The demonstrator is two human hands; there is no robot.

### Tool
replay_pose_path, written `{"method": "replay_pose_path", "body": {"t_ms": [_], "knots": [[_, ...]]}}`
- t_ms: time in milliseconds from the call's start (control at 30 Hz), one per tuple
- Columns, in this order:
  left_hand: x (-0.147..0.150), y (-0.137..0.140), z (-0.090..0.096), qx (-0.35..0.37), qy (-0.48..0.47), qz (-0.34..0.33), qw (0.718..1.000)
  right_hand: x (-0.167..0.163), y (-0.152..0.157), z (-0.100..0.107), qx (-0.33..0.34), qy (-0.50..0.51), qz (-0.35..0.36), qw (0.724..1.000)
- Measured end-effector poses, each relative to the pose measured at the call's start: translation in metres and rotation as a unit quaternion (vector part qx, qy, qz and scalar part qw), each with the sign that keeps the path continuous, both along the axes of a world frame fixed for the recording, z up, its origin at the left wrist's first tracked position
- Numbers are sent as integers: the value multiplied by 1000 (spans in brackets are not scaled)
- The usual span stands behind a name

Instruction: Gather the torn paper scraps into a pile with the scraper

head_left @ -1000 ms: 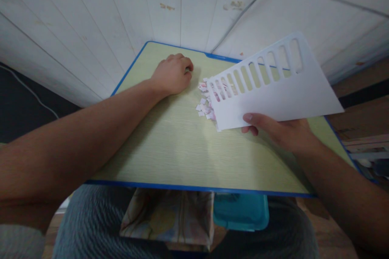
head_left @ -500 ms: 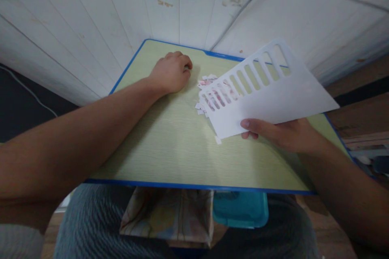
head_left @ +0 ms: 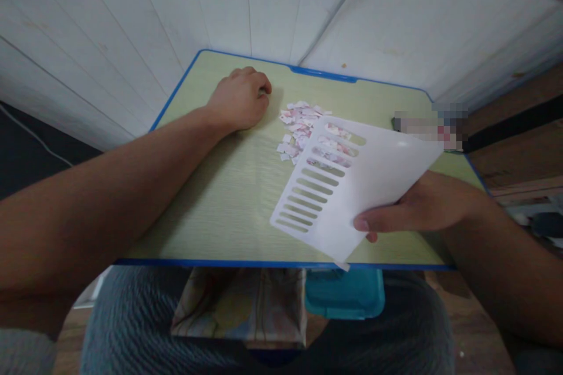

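My right hand (head_left: 417, 205) grips a thin white sheet (head_left: 378, 170) by its near right edge, thumb on top and fingers beneath. A row of long rounded slots runs along the sheet's left side. It is tilted above the table, and small paper scraps (head_left: 299, 123) show past its far left edge and through some slots. These scraps are white and pinkish, heaped loosely in the middle. To their left my left hand (head_left: 241, 96) rests on the table with its fingers curled in; nothing shows in them. A small white tab (head_left: 342, 266) sticks out at the sheet's near corner.
The pale green table (head_left: 211, 199) has a blue rim and stands against a white panelled wall (head_left: 272, 6). A partly blurred flat object (head_left: 422, 129) lies at the back right. Below the front edge are a patterned fabric item (head_left: 241, 304) and a teal container (head_left: 345, 293).
The slotted sheet has swung round toward me, its slotted side turning to the left and near. More of the scraps and the object at the back right are uncovered. My left hand stays in place.
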State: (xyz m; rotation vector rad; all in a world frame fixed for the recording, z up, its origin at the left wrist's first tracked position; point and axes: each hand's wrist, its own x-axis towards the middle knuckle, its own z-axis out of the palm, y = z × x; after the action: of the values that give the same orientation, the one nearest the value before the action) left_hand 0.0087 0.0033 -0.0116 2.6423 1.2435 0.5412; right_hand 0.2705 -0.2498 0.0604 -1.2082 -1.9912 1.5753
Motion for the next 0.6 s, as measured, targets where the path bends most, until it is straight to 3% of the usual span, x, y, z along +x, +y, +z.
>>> {"method": "replay_pose_path", "body": {"t_ms": [267, 333, 400, 500, 600], "knots": [[-1, -3, 1, 1, 1, 3, 1000, 1, 0, -1, -46, 29, -48, 997], [-1, -1, 0, 11, -11, -10, 1000, -3, 1, -4, -16, 29, -89, 996], [-1, -1, -1, 15, -12, -17, 1000, -5, 4, -8, 60, 35, -166, 984], [-1, -1, -1, 8, 3, -7, 1000, 1, 8, -14, 172, 29, -307, 936], [-2, -1, -1, 12, -6, -13, 1000, 14, 11, -19, 159, -3, -329, 931]]}}
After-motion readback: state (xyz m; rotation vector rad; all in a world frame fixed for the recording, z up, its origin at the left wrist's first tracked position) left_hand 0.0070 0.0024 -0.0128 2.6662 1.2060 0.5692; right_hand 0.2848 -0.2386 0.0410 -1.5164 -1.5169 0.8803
